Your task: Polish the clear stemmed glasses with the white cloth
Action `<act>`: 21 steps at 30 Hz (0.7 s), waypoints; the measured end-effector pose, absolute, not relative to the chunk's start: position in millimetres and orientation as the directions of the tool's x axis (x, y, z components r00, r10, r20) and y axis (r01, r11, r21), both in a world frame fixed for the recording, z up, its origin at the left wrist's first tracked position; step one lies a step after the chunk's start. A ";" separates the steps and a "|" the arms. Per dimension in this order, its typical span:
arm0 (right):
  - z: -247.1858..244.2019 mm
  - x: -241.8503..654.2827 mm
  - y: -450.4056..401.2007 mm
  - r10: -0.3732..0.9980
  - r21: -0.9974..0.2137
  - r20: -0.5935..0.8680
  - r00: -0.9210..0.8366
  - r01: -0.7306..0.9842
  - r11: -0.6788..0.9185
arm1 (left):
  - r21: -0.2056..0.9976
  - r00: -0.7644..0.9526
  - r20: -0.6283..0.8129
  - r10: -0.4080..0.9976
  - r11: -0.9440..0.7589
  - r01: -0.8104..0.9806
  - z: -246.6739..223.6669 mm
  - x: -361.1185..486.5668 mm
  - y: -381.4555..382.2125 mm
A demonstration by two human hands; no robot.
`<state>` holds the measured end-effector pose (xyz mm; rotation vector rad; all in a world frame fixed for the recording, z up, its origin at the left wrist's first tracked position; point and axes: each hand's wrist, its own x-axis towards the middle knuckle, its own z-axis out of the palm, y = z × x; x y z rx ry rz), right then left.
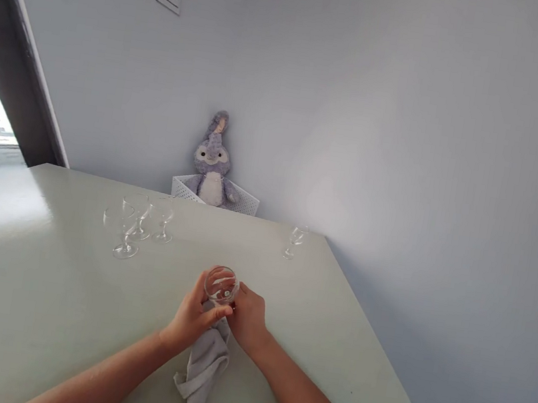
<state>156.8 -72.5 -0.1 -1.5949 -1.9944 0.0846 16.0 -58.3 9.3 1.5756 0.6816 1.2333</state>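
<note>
My left hand [193, 318] is closed around the bowl of a clear stemmed glass [221, 285], its thumb across the near side. The glass is held above the table with its round rim facing up towards me. On the right, my right hand [249, 318] is closed against the lower part of the same glass; its fingertips are hidden behind it. A light grey cloth [206, 367] hangs beneath the glass between both hands, its upper end tucked by the left palm and its lower end trailing towards me.
Several stemmed glasses, among them a front one [124, 248], stand upright at the left on the pale table [56, 304]. Another glass [291, 245] stands near the far right corner. Behind the far edge, a purple plush toy [212, 179] sits in a white basket [248, 204]. Walls border the back and right.
</note>
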 end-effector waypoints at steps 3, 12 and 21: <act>-10.0 166.7 -60.5 0.930 -0.454 0.359 -0.074 0.857 0.244 | 0.932 0.368 0.347 0.862 -0.360 -0.037 3.1 17.8 -58.6; -8.8 243.4 19.9 0.917 -0.598 0.207 0.341 0.786 -0.157 | 0.893 0.493 0.180 0.851 -0.352 0.281 -20.4 11.9 -42.1; -14.6 273.3 74.4 0.879 -0.583 0.169 0.445 0.765 -0.275 | 0.903 0.486 0.150 0.861 -0.320 0.287 -17.3 11.0 -40.9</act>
